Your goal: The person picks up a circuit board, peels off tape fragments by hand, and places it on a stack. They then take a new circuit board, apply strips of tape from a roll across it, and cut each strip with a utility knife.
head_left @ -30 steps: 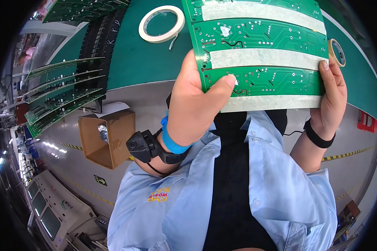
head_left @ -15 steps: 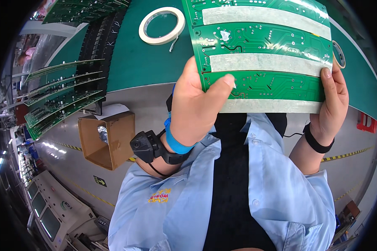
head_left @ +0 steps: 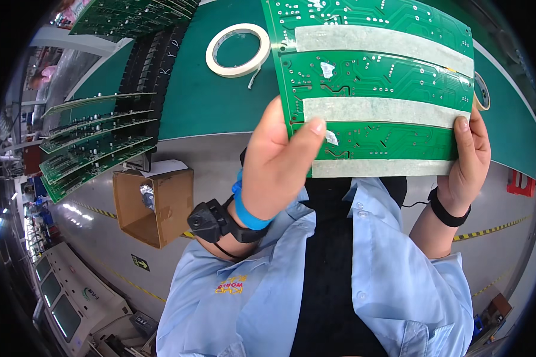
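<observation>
A large green circuit board [head_left: 375,83] with three pale strips of masking tape across it is held up above the green work mat [head_left: 220,101]. My left hand [head_left: 280,166] grips its lower left corner, thumb on the face near a small scrap of tape. My right hand [head_left: 467,160] holds the lower right edge, thumb on the board. A blue wristband and a black device sit on my left wrist, a black band on my right.
A roll of white tape [head_left: 238,50] lies on the mat at upper left. A second roll [head_left: 481,92] peeks out behind the board's right edge. A rack of green boards [head_left: 89,149] stands left. An open cardboard box [head_left: 152,205] sits on the floor.
The board has shifted slightly in my hands; my left thumb has slid along its lower left face. Both hands keep their hold.
</observation>
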Demonstrator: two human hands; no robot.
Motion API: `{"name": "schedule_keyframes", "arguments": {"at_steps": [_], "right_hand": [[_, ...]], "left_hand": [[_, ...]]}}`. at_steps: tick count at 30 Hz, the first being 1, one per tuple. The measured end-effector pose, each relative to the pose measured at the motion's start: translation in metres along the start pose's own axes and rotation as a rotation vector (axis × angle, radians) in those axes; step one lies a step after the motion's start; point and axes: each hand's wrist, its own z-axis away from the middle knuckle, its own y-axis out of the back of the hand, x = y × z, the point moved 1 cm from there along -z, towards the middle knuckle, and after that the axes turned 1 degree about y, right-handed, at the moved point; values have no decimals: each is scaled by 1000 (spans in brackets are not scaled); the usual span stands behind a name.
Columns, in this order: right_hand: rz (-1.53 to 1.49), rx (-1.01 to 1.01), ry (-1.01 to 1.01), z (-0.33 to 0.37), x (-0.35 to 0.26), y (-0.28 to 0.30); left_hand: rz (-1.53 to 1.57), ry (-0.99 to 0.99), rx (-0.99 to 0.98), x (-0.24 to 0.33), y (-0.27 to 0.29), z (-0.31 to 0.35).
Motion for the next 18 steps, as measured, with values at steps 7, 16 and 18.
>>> {"name": "schedule_keyframes", "arguments": {"at_steps": [7, 16, 18], "right_hand": [[17, -70, 45, 6, 2, -2], [61, -87, 86, 12, 4, -5], [71, -87, 85, 12, 7, -5]], "left_hand": [[65, -2, 9, 14, 9, -18], [-9, -54, 65, 11, 8, -21], [-38, -74, 97, 8, 8, -22]]}}
